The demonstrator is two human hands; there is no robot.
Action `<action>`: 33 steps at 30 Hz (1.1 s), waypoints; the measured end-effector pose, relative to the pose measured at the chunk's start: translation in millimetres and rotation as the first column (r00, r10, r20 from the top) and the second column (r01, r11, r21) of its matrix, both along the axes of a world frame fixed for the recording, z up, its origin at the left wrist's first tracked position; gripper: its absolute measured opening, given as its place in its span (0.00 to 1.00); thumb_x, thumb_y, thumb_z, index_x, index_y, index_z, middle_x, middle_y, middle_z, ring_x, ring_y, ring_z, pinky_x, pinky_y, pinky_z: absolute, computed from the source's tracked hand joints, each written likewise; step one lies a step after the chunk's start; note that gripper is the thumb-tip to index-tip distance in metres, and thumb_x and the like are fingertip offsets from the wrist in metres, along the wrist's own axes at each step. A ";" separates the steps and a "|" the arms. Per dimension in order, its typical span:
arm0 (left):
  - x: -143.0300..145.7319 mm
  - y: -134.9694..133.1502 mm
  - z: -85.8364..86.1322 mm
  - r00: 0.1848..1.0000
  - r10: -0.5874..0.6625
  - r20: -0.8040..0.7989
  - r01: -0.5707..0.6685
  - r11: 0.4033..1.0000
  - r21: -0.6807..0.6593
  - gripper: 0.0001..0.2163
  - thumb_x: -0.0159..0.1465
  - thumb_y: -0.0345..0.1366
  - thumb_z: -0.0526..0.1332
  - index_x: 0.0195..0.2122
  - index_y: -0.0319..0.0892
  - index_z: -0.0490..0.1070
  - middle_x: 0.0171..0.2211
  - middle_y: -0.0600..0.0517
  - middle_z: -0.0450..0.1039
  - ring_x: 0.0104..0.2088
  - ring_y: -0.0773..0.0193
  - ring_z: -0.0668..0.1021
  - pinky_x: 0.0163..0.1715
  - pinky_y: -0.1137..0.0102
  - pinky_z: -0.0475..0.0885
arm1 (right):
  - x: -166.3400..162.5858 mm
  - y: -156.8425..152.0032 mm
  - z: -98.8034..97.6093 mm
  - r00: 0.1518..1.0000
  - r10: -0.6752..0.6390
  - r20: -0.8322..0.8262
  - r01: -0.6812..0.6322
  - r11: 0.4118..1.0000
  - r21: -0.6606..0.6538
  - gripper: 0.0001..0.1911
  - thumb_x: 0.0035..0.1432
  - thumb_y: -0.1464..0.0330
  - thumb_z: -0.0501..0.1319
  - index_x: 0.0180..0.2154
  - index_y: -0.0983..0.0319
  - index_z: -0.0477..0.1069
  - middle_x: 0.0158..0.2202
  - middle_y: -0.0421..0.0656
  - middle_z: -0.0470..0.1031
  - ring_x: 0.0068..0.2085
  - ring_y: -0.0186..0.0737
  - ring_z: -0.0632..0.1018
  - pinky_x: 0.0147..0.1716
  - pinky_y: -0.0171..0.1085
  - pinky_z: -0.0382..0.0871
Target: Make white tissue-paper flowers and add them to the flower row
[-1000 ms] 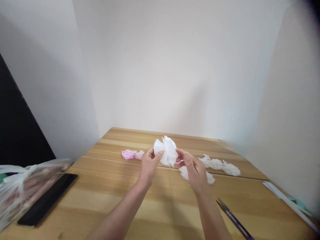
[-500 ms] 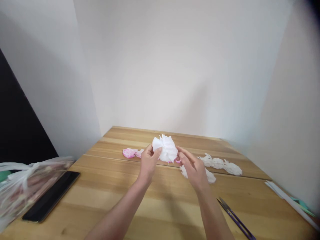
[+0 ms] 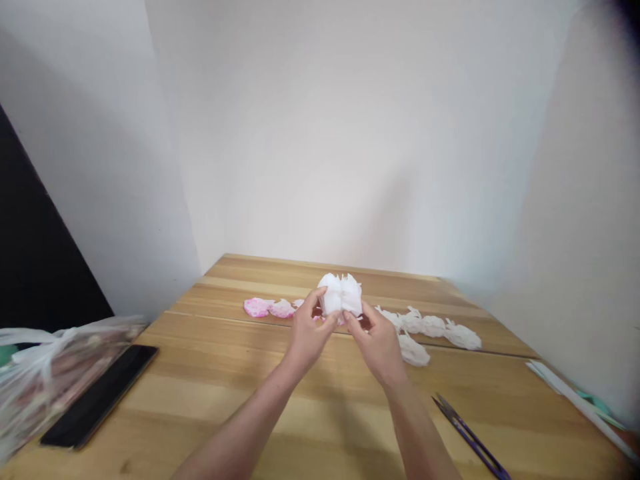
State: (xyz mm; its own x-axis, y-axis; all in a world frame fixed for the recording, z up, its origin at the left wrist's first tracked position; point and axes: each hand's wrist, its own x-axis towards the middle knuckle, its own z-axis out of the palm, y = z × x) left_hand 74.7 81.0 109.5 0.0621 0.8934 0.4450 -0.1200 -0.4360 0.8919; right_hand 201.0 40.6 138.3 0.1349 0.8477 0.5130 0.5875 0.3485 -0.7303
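A white, ruffled tissue paper flower [image 3: 341, 295] is held up over the middle of the wooden table. My left hand [image 3: 311, 327] pinches its left side between thumb and fingers. On the other side, my right hand [image 3: 376, 339] grips its lower right edge, and the two thumbs nearly meet beneath its creased centre. Behind the hands lies a row of pink-and-white paper flowers [image 3: 258, 307], partly hidden by my left hand and the held flower. White paper flowers [image 3: 433, 326] lie in a row to the right, with another white one [image 3: 414, 351] closer to me.
Purple-handled thread snips [image 3: 470, 437] lie at the front right. A black phone [image 3: 100, 397] rests at the left beside a clear plastic bag [image 3: 55, 380]. White and green strips [image 3: 583, 403] run along the right edge. Walls stand behind the wooden table [image 3: 210, 407].
My right hand has moved in from beside the flower and now grips its lower right. The flower has turned and shifted slightly right, its creased centre facing me.
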 end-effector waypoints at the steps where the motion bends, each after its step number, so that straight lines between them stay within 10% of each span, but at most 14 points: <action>1: -0.2 0.8 -0.8 1.000 0.008 0.003 -0.008 1.000 0.012 0.18 0.56 0.30 0.61 0.49 0.40 0.68 0.42 0.48 0.74 0.40 0.63 0.75 0.42 0.70 0.69 | 1.3 1.0 -1.4 1.000 0.007 -0.010 -0.007 1.000 -0.008 0.13 0.56 0.63 0.56 0.35 0.63 0.75 0.27 0.41 0.76 0.28 0.38 0.74 0.30 0.33 0.67; 10: -6.6 2.3 9.0 0.966 -0.070 0.249 0.092 0.993 -0.078 0.13 0.56 0.32 0.61 0.43 0.39 0.71 0.40 0.48 0.76 0.40 0.63 0.76 0.39 0.72 0.70 | 11.7 7.4 -9.2 0.955 0.067 -0.288 -0.086 0.995 -0.054 0.26 0.55 0.58 0.59 0.53 0.62 0.70 0.40 0.46 0.77 0.35 0.40 0.76 0.32 0.38 0.74; 16: -4.3 -2.5 12.5 0.953 -0.063 0.297 0.103 0.987 -0.120 0.18 0.56 0.33 0.62 0.48 0.39 0.67 0.44 0.46 0.74 0.41 0.63 0.76 0.37 0.72 0.71 | 3.1 -2.1 0.5 0.991 0.085 -0.100 -0.086 0.996 -0.004 0.19 0.56 0.60 0.58 0.47 0.62 0.72 0.34 0.44 0.77 0.32 0.39 0.76 0.33 0.36 0.72; 33: -4.8 -5.2 1.7 0.996 0.053 0.070 -0.053 0.999 -0.001 0.17 0.61 0.32 0.58 0.52 0.41 0.66 0.45 0.46 0.73 0.40 0.63 0.75 0.40 0.70 0.70 | 5.3 -5.6 4.2 0.980 0.147 -0.135 -0.152 0.988 -0.028 0.22 0.58 0.56 0.57 0.47 0.63 0.72 0.32 0.41 0.75 0.31 0.37 0.74 0.31 0.33 0.68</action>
